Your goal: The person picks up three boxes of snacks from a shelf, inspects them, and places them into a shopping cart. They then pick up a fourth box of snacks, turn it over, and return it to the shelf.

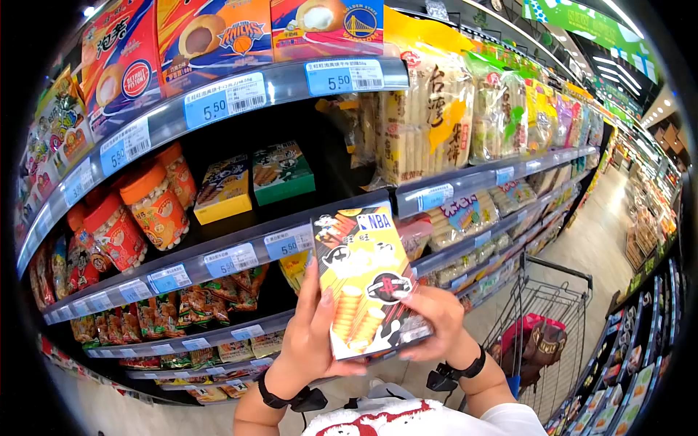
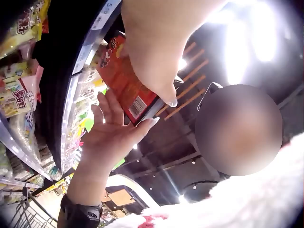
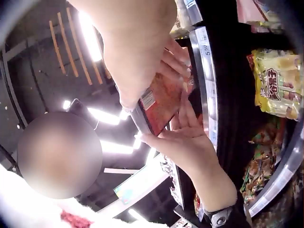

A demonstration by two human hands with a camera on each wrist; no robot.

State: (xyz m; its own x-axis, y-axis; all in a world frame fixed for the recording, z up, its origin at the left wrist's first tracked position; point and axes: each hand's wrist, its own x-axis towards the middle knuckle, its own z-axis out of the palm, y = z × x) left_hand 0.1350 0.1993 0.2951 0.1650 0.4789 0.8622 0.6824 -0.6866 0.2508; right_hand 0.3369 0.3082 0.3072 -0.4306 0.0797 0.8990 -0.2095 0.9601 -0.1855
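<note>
A yellow and black egg roll box (image 1: 371, 272) with an NBA logo and pictured rolls is held up in front of the shelves, its front tilted toward the head camera. My left hand (image 1: 305, 334) grips its left side, fingers along the edge and thumb at the bottom. On the other side my right hand (image 1: 440, 320) holds the lower right corner, the thumb lying over the front. Both wrist views show the red back of the box (image 2: 126, 85) with a barcode label, fingers spread against it.
On the shelf behind stand a yellow box (image 1: 222, 192) and a green box (image 1: 283, 174), beside orange-lidded jars (image 1: 151, 207). Bagged rice crackers (image 1: 425, 109) fill the shelf to the right. A wire shopping cart (image 1: 574, 312) holding a brown and pink bag (image 1: 542, 345) stands in the aisle.
</note>
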